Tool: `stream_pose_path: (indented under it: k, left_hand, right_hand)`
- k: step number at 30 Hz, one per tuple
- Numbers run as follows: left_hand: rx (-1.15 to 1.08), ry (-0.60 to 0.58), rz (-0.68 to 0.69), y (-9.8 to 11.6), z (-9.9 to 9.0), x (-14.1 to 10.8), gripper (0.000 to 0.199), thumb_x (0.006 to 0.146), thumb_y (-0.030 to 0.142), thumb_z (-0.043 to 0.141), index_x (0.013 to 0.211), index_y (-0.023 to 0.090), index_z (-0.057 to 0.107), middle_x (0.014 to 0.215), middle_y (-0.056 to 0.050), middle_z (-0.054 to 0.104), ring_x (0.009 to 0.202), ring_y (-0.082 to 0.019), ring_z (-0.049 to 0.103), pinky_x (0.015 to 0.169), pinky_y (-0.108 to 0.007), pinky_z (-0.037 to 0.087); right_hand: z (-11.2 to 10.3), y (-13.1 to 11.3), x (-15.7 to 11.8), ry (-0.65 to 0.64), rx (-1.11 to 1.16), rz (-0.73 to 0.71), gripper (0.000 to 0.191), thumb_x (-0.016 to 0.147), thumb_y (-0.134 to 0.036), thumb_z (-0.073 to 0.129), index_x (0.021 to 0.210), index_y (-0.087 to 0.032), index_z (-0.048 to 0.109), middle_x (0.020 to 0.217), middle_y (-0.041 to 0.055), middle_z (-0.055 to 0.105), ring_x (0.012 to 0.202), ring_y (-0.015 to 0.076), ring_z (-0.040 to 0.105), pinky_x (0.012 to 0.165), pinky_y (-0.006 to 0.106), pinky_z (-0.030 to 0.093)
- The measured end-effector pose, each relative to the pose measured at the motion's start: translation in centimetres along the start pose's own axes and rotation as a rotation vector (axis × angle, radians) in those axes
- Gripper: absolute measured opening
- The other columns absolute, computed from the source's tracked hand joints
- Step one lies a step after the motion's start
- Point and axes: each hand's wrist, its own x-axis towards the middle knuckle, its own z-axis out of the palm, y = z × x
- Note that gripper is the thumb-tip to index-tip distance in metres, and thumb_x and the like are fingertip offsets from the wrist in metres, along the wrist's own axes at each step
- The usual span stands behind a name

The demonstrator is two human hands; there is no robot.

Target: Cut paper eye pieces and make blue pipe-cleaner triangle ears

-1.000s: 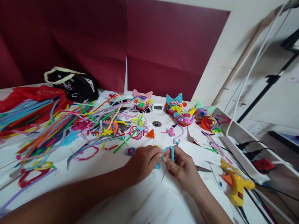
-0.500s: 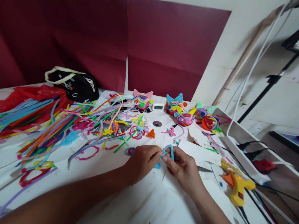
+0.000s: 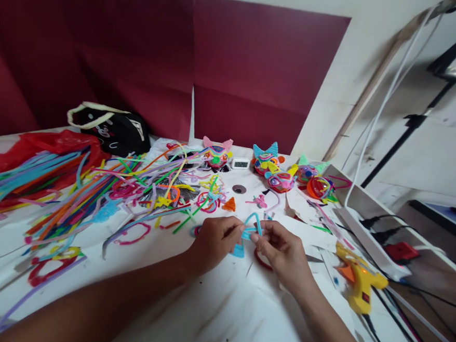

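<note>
Between my two hands is a light blue pipe cleaner (image 3: 253, 216), bent into a small triangular loop. The fingers of my left hand (image 3: 215, 243) pinch its left side. My right hand (image 3: 285, 250) grips the right side between thumb and fingers. Below the loop, a light blue piece (image 3: 238, 251) lies on the white table. A dark red curved piece (image 3: 261, 259) shows partly behind my right hand. Just left of my left hand is a small round coloured piece (image 3: 196, 231), partly covered. An orange triangle (image 3: 229, 204) lies beyond my hands.
Loose pipe cleaners (image 3: 73, 202) are heaped at the left beside a red plastic bag (image 3: 58, 141) and a black bag (image 3: 115, 131). Decorated ornaments (image 3: 266, 159) and a small digital clock (image 3: 240, 163) stand at the back. At right are a yellow glue gun (image 3: 361, 282) and a power strip (image 3: 374, 246).
The blue loop has shifted slightly left and up, with both hands still on it. More of the blue piece below and the dark red curve now shows.
</note>
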Motion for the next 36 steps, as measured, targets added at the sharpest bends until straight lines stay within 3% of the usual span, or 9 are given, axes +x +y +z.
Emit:
stream_pose_path:
  k: [5,12,23,36]
  left_hand:
    - [-0.147,-0.030,-0.066,-0.5,0.4,0.0,0.025,0.085,0.034,0.047,0.076,0.016,0.061,0.052,0.002,0.056,0.052,-0.011,0.057,0.055,-0.021,0.045]
    - [-0.292,-0.086,-0.129,-0.7,0.8,0.0,0.022,0.076,0.032,0.061,0.088,0.014,0.063,0.057,0.002,0.058,0.052,-0.010,0.057,0.052,-0.021,0.048]
    - [-0.435,-0.032,-0.173,-0.7,1.0,0.3,0.017,0.074,0.026,0.062,0.084,0.013,0.063,0.052,0.003,0.058,0.048,-0.009,0.055,0.051,-0.021,0.049]
    - [-0.504,0.007,-0.213,-0.6,1.4,0.4,0.018,0.073,0.029,0.062,0.070,0.013,0.057,0.059,0.000,0.063,0.044,-0.009,0.057,0.045,-0.021,0.047]
  right_hand:
    - [0.0,0.3,-0.1,-0.005,-0.005,0.032,0.029,0.076,-0.041,0.066,0.092,-0.017,0.062,0.061,-0.0031,0.046,0.053,0.0090,0.036,0.046,0.022,0.027]
    - [-0.1,0.6,0.0,-0.012,-0.009,0.031,0.030,0.076,-0.041,0.066,0.092,-0.016,0.062,0.059,-0.0034,0.047,0.050,0.0080,0.035,0.045,0.021,0.026]
    - [0.1,-0.4,0.1,-0.027,0.218,0.145,0.036,0.069,-0.038,0.073,0.092,-0.015,0.060,0.062,-0.0020,0.057,0.048,0.0085,0.047,0.045,0.021,0.035]
    - [0.2,0.2,-0.1,0.018,0.201,0.147,0.028,0.073,-0.040,0.069,0.087,-0.017,0.060,0.055,-0.0006,0.063,0.044,0.0095,0.051,0.044,0.021,0.040]
